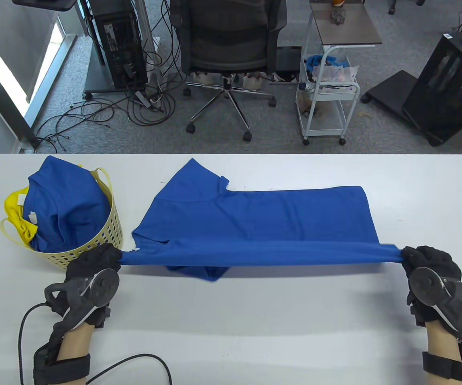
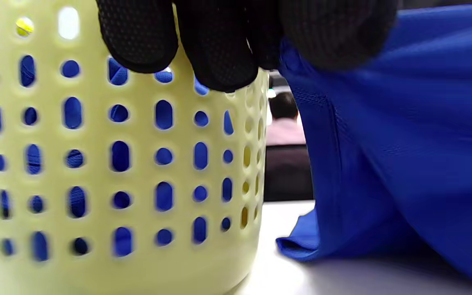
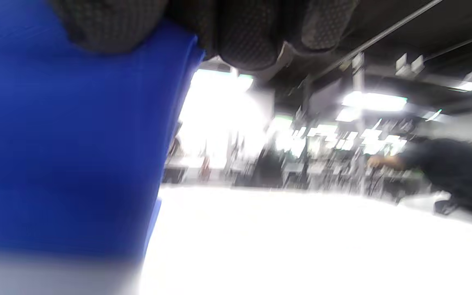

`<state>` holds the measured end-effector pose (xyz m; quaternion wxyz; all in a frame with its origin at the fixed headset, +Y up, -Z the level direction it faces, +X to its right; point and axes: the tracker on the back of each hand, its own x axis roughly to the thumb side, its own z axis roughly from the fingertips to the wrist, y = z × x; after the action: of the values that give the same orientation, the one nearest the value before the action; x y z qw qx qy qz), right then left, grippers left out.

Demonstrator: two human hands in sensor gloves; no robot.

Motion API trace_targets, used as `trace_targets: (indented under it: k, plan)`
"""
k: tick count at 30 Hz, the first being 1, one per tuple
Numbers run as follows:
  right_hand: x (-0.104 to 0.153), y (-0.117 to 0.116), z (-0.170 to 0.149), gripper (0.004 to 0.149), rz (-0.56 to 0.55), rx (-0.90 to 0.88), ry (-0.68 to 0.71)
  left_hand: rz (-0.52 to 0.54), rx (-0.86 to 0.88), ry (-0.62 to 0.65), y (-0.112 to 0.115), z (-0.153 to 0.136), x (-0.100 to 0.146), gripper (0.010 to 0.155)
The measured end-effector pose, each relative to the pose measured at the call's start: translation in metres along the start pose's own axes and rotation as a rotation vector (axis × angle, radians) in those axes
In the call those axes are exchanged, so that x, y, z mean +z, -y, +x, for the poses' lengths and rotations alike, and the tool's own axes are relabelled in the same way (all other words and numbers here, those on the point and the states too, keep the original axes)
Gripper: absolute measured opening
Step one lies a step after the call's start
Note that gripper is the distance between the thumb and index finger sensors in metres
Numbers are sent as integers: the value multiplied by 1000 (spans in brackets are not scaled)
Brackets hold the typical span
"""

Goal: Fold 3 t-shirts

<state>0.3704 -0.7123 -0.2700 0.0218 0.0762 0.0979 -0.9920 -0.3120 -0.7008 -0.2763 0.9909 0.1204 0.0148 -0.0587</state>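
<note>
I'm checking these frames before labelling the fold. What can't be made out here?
- Table view: the basket's contents under the top blue shirt; how many garments, unknowable.
- Table view: the near sleeve of the stretched t-shirt, hidden behind its lifted edge.
- Right wrist view: the background, blurred; the right hand cut off by the top edge.

Spread across the white table (image 1: 255,321): blue t-shirt (image 1: 255,220). Left of it: perforated pale-yellow plastic basket (image 1: 106,236), blue and yellow garments (image 1: 66,204) inside.

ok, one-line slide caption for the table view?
Left hand and right hand stretch a blue t-shirt's near edge taut beside the basket.
</note>
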Motion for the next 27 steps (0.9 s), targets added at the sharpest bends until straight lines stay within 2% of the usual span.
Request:
trace_targets:
  k: [2,3,4,5,6,7,10,12,16,20,24,27]
  plan:
    - [1,-22,-1,40,386,-20,6,-437,-6,-9,18,0,-4,43]
    - [2,-29,-3,51,437,-50,-11,-499,19,-46,26,-2,-2,52]
    - [3,-30,-6,57,412,-87,-20,-452,54,-24,32,-1,-2,54]
    - [2,-30,-7,59,360,-120,-41,-420,52,-8,37,2,-4,50]
    - [2,-29,-8,62,349,-119,-40,-446,30,-6,39,4,-5,48]
    - [2,-29,-7,65,353,-99,-41,-503,-10,-21,44,9,-4,51]
    - [3,-34,-1,73,367,-49,-18,-584,-42,20,60,19,-3,66]
    - [4,-38,2,75,389,-37,-9,-660,-86,-17,64,17,-5,69]
    - [4,-40,4,77,390,-56,1,-715,-61,-95,66,4,-4,69]
    - [4,-42,6,79,398,-92,10,-589,-65,-60,60,3,-3,63]
    - [3,-39,14,79,380,-112,37,-456,51,-25,46,27,-6,61]
    - [3,-34,21,79,358,-128,64,-458,90,67,37,62,-5,61]
